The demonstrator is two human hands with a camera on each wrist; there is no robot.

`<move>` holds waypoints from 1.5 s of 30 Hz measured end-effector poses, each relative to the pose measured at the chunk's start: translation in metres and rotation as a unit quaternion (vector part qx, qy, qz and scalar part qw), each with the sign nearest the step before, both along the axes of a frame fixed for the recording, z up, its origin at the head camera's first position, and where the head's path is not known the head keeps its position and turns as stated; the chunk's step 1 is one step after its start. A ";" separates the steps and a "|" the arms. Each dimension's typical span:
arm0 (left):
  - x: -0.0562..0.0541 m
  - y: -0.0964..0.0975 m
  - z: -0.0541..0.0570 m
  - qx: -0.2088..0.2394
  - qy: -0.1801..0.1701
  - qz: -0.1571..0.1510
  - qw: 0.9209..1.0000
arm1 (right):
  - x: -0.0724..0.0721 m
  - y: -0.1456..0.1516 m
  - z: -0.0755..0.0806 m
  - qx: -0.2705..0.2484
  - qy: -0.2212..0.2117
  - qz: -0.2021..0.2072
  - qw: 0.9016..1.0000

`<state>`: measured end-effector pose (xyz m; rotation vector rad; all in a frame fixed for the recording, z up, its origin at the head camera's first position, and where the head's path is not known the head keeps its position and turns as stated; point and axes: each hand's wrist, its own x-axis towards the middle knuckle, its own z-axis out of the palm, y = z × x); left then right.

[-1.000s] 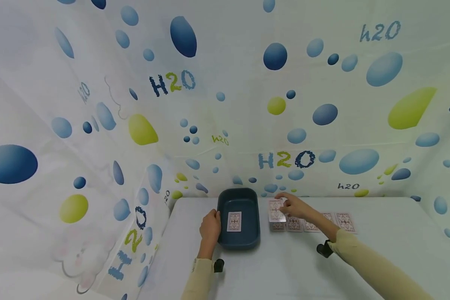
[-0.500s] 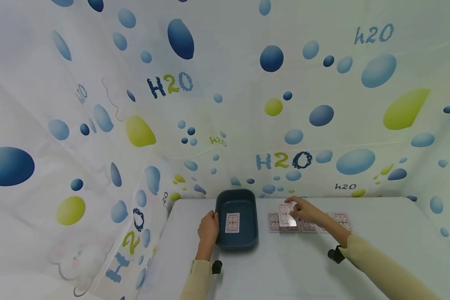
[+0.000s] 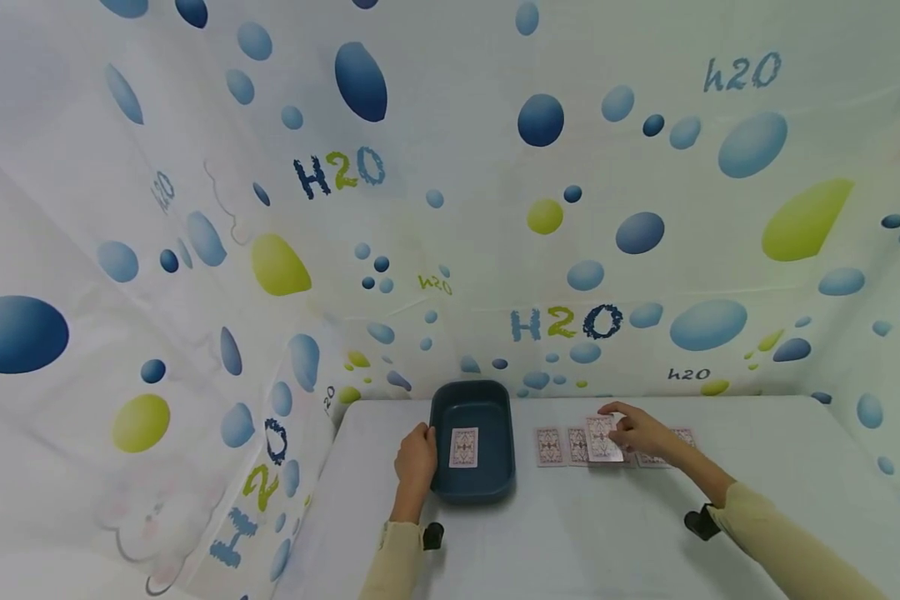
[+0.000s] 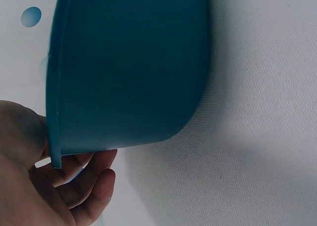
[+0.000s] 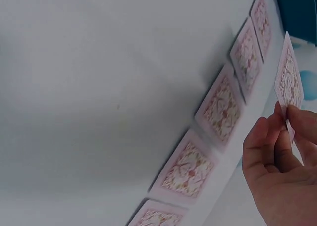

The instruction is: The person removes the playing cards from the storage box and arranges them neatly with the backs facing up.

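Observation:
My left hand grips the left rim of a dark teal plastic tub; in the left wrist view its curled fingers lie against the tub's outer wall. One playing card lies back up on the tub floor. A second playing card is pinched between the thumb and fingers of my right hand, its red-patterned back showing. That card is held above a row of face-down cards and hides part of them. In the right wrist view, the held card stands nearly upright, apart from the row.
The row of several cards runs left to right beside the tub, on a white-covered table. Behind the table hangs a white curtain with blue and green drops and H2O lettering.
My right hand has carried the pinched card rightward along the row, uncovering the leftmost cards. My left hand still grips the tub, and the card inside lies as before.

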<state>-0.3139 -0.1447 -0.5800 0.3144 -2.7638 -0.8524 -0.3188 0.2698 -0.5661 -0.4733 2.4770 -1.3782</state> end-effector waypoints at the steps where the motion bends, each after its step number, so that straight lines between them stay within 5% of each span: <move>1: 0.000 0.000 0.000 0.000 0.001 0.000 1.000 | 0.001 0.003 0.000 0.002 -0.003 -0.005 1.000; 8: 0.001 0.001 0.001 0.000 0.004 -0.004 1.000 | 0.003 0.026 -0.004 0.018 -0.031 -0.044 0.998; 18: 0.001 0.001 0.000 -0.005 0.009 -0.002 1.000 | 0.005 0.078 -0.011 0.031 -0.014 -0.082 0.996; 45: -0.004 0.005 -0.004 -0.021 -0.015 0.010 1.000 | 0.017 0.173 -0.022 0.100 -0.091 -0.090 0.987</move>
